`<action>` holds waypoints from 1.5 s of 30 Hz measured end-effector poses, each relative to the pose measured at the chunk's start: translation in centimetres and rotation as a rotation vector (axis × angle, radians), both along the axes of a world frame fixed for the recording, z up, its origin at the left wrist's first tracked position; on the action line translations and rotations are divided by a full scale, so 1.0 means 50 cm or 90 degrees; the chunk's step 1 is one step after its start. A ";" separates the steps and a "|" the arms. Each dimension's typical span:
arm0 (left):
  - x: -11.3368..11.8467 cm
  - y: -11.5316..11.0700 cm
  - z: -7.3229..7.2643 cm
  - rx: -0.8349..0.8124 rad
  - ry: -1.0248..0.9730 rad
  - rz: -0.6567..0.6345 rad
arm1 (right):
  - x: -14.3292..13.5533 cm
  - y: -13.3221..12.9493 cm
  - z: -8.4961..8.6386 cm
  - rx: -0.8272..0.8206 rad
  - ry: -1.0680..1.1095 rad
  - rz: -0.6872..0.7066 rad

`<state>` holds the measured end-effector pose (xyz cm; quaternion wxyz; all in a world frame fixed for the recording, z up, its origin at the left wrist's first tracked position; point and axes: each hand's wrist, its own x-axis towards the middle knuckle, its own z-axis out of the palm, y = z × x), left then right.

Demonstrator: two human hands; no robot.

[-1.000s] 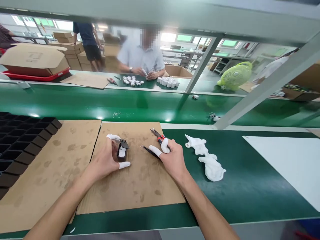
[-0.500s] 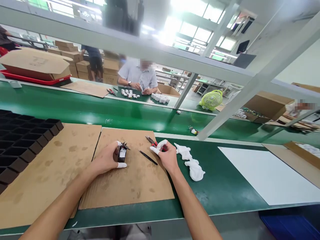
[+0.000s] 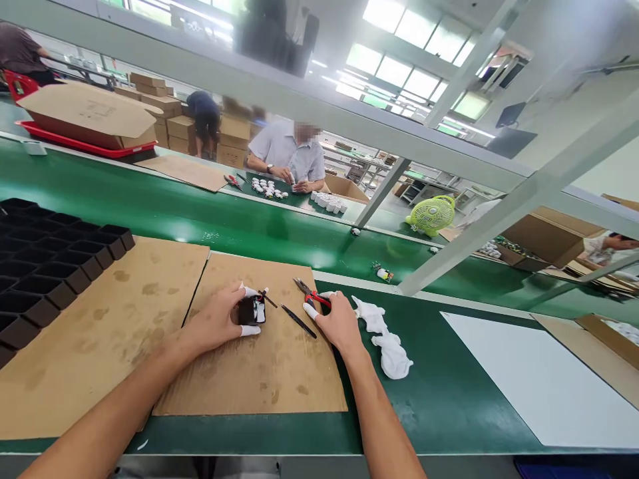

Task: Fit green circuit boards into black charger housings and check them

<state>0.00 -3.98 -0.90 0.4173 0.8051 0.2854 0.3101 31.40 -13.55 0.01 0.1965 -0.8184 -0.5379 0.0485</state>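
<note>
Black tweezers between, left grip clamped on box; right grip clamped on pliers, white cloth beside

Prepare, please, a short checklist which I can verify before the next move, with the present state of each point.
1. Box held in left hand: ok.
2. White piece visible inside box: ok; firmly seated: cannot tell.
3. Right hand at pliers' handles: ok.
4. Its grip closed firmly on them: cannot tell.
5. Tweezers lying free on cardboard: ok.
6. Cloths away from box: ok.
</note>
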 end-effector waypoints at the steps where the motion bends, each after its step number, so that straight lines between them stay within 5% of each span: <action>1: 0.001 -0.002 0.000 0.010 0.004 0.006 | -0.001 0.000 0.001 0.007 0.024 -0.003; 5: 0.001 -0.001 -0.008 0.038 0.021 0.029 | -0.004 -0.014 0.032 0.040 0.168 0.017; 8: -0.009 0.004 -0.009 0.053 0.032 0.061 | -0.011 -0.037 0.078 0.028 0.331 0.126; 11: -0.019 0.002 0.010 0.072 0.046 0.073 | -0.026 -0.063 0.113 -0.024 0.459 0.242; 15: -0.016 -0.011 0.048 0.037 -0.018 0.036 | -0.048 -0.092 0.120 -0.088 0.551 0.268; 20: 0.006 -0.027 0.059 -0.114 -0.181 0.023 | -0.044 -0.113 0.114 -0.100 0.582 0.301; 25: 0.012 -0.030 0.049 -0.165 -0.212 0.038 | -0.030 -0.117 0.115 -0.066 0.573 0.346; 45: 0.005 -0.022 0.041 0.014 -0.211 -0.006 | -0.040 -0.101 0.131 -0.070 0.481 0.321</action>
